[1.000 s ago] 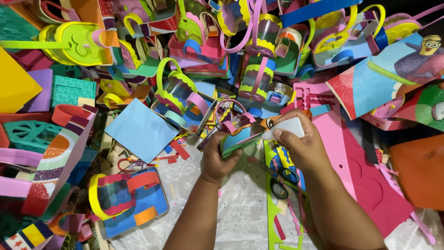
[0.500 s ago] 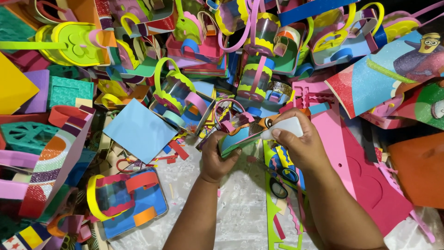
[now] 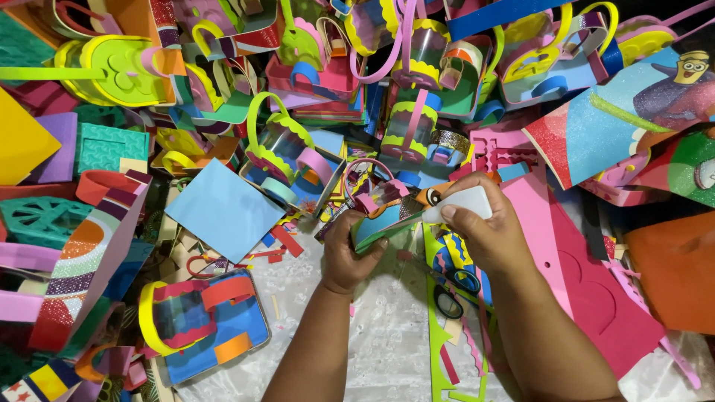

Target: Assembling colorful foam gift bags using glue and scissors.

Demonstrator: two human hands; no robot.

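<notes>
Foam craft piece [image 3: 380, 223], teal-faced with an orange and dark edge, sits at the middle of the head view, gripped from below by the left hand [image 3: 350, 253]. That hand is curled closed around the piece's lower left end, thumb on the near side and fingers wrapped behind it, so the piece tilts upward to the right. The right hand [image 3: 484, 234] is just right of the piece, clenched around a white glue bottle [image 3: 465, 202]. The bottle lies nearly level, and its orange nozzle [image 3: 430, 195] points left and meets the upper right edge of the piece. The fingers of this hand are folded tight over the bottle's body, leaving only its top side and front end showing.

Left of the piece lies a flat light blue foam sheet [image 3: 223, 208], well apart from both hands. Below and to the left of the piece rests a blue foam basket with a yellow handle [image 3: 201, 324]. Right of the piece, under the right forearm, spreads a pink foam sheet [image 3: 588, 283] with cut curves. Directly below the piece is the white crinkled plastic cover [image 3: 380, 342], strewn with small scraps. A pair of scissors [image 3: 454, 286] lies on it just below the right hand. Above the piece, many coloured foam baskets with looped handles [image 3: 417, 112] are heaped together.
</notes>
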